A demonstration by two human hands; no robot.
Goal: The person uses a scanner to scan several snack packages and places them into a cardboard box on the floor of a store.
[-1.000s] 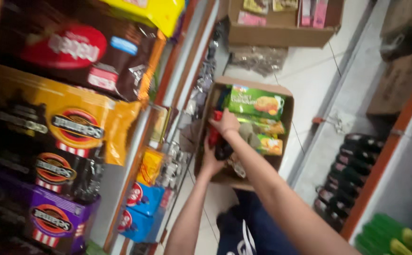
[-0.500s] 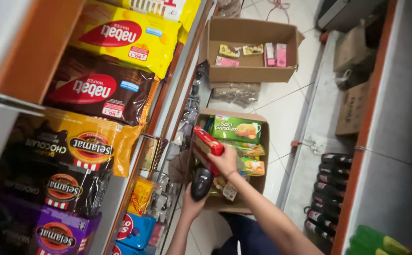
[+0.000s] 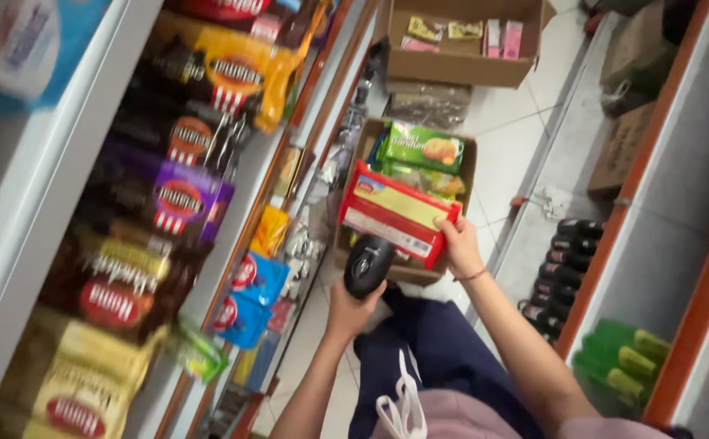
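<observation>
Red pack is up out of the open carton, held in the air just above it, long side tilted, yellow-and-white face toward the camera. Black scanner sits right below the pack's lower left edge, nose pointed up at it, near touching; can't tell if they actually meet. Progress, judged: pack is lifted out and lined up with the scanner, so picking is done and the scan looks in hand; no sign it has registered, and the pack isn't placed anywhere yet. Carton on the floor holds more goods, a green pack on top, so more of them look left. Right hand is closed on the red pack's lower right corner, thumb on the face, fingers wrapped behind. Left hand is closed around the scanner's grip from below; trigger finger hidden. Around: shelf on the left, packed with snack bags, orange, purple, brown and blue. A second carton sits farther along the tiled floor with small packs in it. Dark bottles and green bottles stand low on the right.
</observation>
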